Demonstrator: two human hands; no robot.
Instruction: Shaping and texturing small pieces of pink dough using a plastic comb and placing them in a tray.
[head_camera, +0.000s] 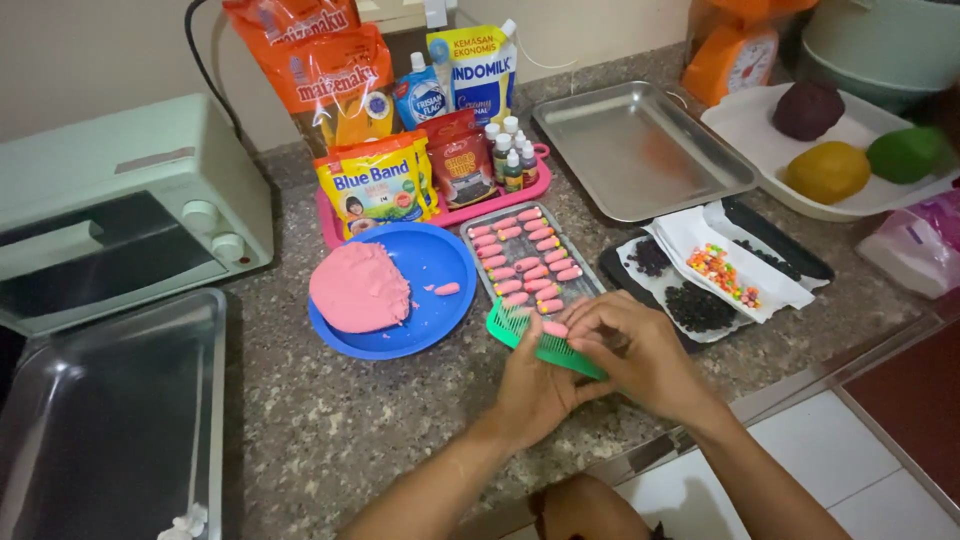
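Observation:
My left hand (535, 385) holds a green comb (520, 330) from below at the counter's front edge. My right hand (640, 350) rests on top of the comb, its fingers pressing a small piece of pink dough (555, 329) against the teeth. Just beyond the comb lies a small metal tray (478, 240) with several rolled pink dough pieces in rows. To its left a blue plate (440, 260) carries a big lump of pink dough (358, 288) and one small bit.
A white toaster oven (120, 210) stands at left with a steel tray (110, 420) before it. A pink tray (460, 212) of packets and small bottles, an empty steel tray (640, 150), a white tray (745, 125) with dough balls, sprinkles (722, 272) and an orange scale (735, 55) sit behind.

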